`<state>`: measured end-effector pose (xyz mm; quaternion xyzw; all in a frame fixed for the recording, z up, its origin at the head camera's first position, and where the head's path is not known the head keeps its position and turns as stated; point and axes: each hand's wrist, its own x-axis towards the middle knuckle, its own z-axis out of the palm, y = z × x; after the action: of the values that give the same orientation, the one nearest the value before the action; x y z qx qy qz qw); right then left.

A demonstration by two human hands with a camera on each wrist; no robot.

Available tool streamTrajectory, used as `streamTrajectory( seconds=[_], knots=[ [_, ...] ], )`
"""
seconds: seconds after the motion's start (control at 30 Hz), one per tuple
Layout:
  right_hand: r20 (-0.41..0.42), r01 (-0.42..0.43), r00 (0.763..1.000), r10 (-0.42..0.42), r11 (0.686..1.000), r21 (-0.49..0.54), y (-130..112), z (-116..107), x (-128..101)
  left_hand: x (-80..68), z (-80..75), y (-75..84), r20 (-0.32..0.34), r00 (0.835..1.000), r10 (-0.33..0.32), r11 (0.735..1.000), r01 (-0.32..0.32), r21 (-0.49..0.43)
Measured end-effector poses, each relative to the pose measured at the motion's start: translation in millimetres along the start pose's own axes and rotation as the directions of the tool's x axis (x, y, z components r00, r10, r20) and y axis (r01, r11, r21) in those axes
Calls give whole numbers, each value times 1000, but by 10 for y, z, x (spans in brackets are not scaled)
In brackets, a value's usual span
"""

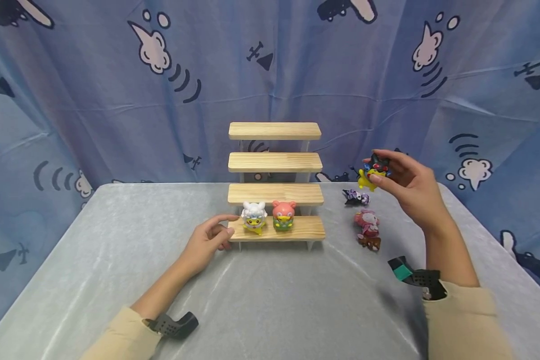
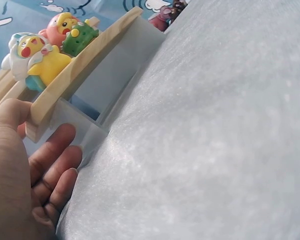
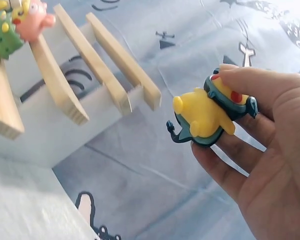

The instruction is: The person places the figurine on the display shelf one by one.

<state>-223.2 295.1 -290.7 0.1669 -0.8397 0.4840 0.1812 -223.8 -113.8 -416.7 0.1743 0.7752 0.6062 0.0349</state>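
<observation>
A wooden stepped stand (image 1: 274, 192) with several shelves stands mid-table. On its lowest shelf sit a white-and-yellow figure (image 1: 254, 218) (image 2: 34, 60) and a pink-and-green figure (image 1: 283, 215) (image 2: 72, 32). My left hand (image 1: 209, 240) (image 2: 27, 170) rests against the left end of that lowest shelf, thumb on its top edge, fingers loosely bent. My right hand (image 1: 405, 185) (image 3: 255, 150) is raised to the right of the stand and pinches a yellow figure in a dark cap (image 1: 372, 172) (image 3: 210, 112) between thumb and fingers.
On the grey cloth right of the stand lie a small purple figure (image 1: 356, 197), a pink figure (image 1: 366, 223) and a small brown one (image 1: 371, 243). A blue patterned curtain (image 1: 72, 90) hangs behind the table.
</observation>
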Motion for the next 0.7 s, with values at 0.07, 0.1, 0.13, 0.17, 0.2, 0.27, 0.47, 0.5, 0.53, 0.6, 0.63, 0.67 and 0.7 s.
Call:
streamTrajectory(
  seconds=[0.07,0.1,0.13,0.17,0.2,0.27,0.47,0.5,0.53,0.6,0.63,0.67,0.7],
  knots=[
    [14,8,1000,-8,1000,27,-44,30,9,-24,0,77,1,1000,0,1000,0,4],
    [21,13,1000,-13,999,41,-62,47,13,-37,1,115,1,1000,1,1000,-1,6],
    [28,17,999,-19,998,53,-79,65,17,-49,3,149,2,1000,6,1000,-6,6],
    [37,20,999,-23,997,75,-94,85,18,-59,4,172,2,1000,8,1000,-8,8],
    [47,25,998,-29,996,84,-107,107,20,-61,3,175,1,1000,10,1000,-10,9],
    [65,34,997,-39,996,79,-126,159,27,-54,-1,146,-2,1000,14,1000,-14,11],
    [138,69,988,-76,996,54,-121,349,63,12,-14,-92,-11,1000,25,1000,-25,13],
    [151,75,985,-84,995,63,-114,379,71,17,-12,-107,-10,1000,29,1000,-29,11],
    [163,80,982,-91,994,70,-107,406,77,20,-11,-115,-10,999,31,999,-31,8],
    [180,80,979,-92,994,70,-97,454,85,20,-11,-115,-10,999,31,999,-31,8],
    [189,77,978,-89,995,70,-94,474,87,19,-9,-112,-11,999,32,999,-32,11],
    [196,73,977,-84,995,63,-89,494,86,21,-8,-115,-10,1000,29,1000,-29,12],
    [202,68,976,-78,996,54,-86,513,85,23,-7,-118,-10,1000,27,1000,-26,14]
  ],
)
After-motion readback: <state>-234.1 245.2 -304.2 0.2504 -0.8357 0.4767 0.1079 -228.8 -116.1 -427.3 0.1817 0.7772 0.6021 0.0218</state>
